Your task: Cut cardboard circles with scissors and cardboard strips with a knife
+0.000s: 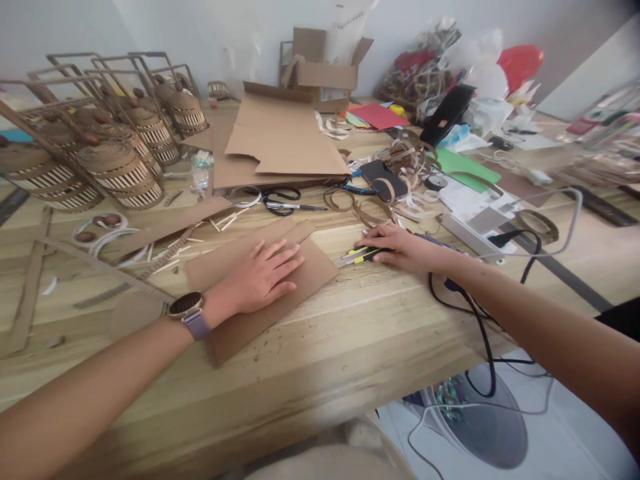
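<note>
My left hand [263, 277] lies flat with fingers spread on a piece of brown cardboard [315, 270] at the middle of the wooden table [320, 347]. A watch is on that wrist. To the right, my right hand [393, 248] has its fingers closed round a yellow and black utility knife [364, 254], low over the tabletop. The metal blade points left, at the cardboard's right corner; whether it touches cannot be made out. A narrower cardboard strip lies along the upper edge of the piece, partly under my left fingers.
Several lantern-like crafts [125, 170] stand at the back left. Large cardboard sheets [285, 133] and an open box [325, 77] are behind. Paper rolls, a power strip [475, 237] and cables crowd the right. A bin [480, 413] stands below the table edge.
</note>
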Motion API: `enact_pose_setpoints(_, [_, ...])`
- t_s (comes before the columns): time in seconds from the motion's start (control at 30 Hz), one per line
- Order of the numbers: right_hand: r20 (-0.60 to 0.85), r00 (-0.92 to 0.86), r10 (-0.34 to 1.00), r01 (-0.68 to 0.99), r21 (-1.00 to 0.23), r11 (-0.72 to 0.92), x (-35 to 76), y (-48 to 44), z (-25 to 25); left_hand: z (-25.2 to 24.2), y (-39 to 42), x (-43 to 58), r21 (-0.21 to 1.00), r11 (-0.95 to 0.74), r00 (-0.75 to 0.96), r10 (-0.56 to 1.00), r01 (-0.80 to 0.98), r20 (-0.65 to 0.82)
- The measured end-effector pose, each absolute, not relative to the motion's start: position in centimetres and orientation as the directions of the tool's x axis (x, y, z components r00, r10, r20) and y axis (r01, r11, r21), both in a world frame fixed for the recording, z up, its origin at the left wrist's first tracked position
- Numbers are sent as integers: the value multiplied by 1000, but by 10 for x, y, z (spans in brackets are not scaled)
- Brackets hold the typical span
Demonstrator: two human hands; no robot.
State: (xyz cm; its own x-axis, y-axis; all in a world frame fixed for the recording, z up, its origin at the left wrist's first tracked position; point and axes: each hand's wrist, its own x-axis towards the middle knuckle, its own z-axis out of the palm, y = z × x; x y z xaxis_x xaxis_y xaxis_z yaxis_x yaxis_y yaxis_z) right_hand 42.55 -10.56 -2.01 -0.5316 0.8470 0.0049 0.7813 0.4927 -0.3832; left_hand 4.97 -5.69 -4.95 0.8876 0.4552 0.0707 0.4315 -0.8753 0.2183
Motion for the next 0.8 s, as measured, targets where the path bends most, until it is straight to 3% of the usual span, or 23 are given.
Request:
enact_pose_setpoints(0.6, [4,-482,876,829,-322,458,429,-132,-10,-50,-56,49,209,-881,892,447,425,69])
enact_pose_setpoints(0.8, [-11,-407,913,860,-341,379,415,-156,-7,-49,-57,49,200,-881,891,448,429,65])
